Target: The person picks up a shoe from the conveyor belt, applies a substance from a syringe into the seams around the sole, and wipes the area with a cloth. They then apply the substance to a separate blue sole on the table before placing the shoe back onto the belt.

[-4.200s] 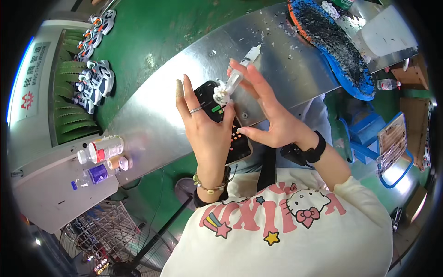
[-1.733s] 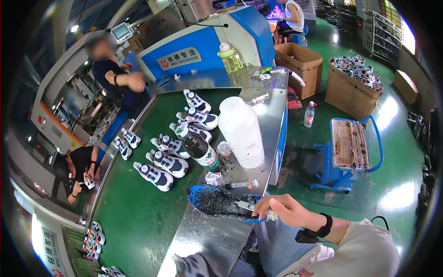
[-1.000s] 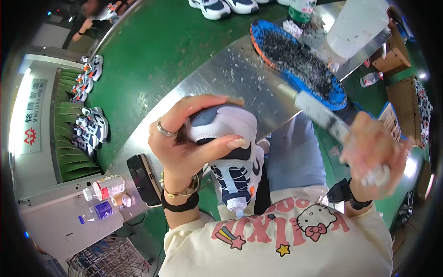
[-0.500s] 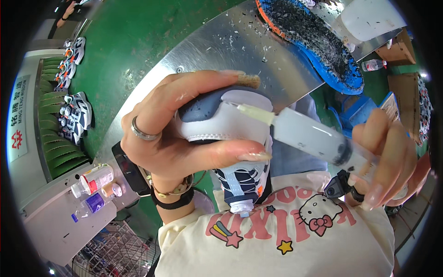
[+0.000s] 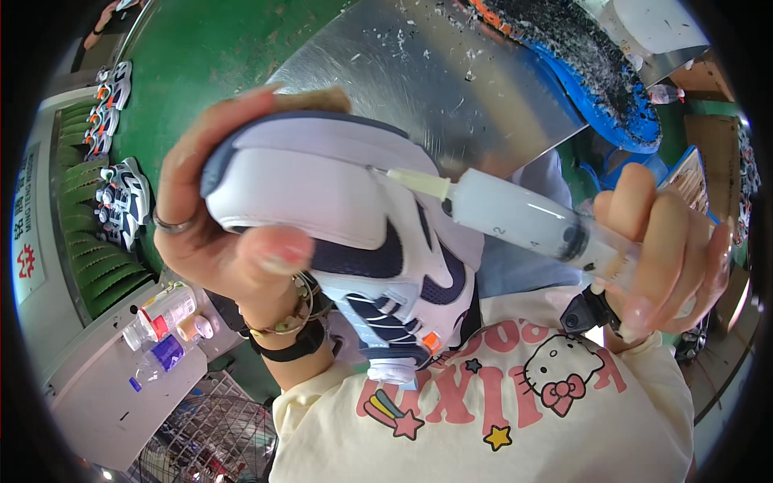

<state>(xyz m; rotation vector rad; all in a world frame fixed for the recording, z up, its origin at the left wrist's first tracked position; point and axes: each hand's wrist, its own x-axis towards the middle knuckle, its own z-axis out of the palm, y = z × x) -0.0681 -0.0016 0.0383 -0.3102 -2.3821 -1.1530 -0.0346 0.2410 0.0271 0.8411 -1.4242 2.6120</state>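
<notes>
A white and navy sneaker (image 5: 302, 189) is held up before my chest, its rounded toe toward the upper left and its laces toward my shirt. My left hand (image 5: 211, 258) grips it around the toe, thumb on the near side and fingers over the far side. One fingertip wears a tan cover. In my right hand (image 5: 668, 253) is a clear syringe (image 5: 515, 216) with a pale yellow needle hub, fingers wrapped round the rear of the barrel. The thin needle reaches the sneaker's side along the sole edge; whether it enters the seam I cannot tell.
Beyond the sneaker is a metal tabletop (image 5: 378, 68) with scraps on it. A blue tray (image 5: 568, 84) full of dark residue lies at its right. Bottles (image 5: 165, 354) stand on a ledge at left, near a green rack (image 5: 88, 217) with more sneakers (image 5: 125, 201).
My left hand has moved left and rotated the sneaker, showing more of its side. The syringe has shifted slightly left, its needle now farther along the sole edge.
</notes>
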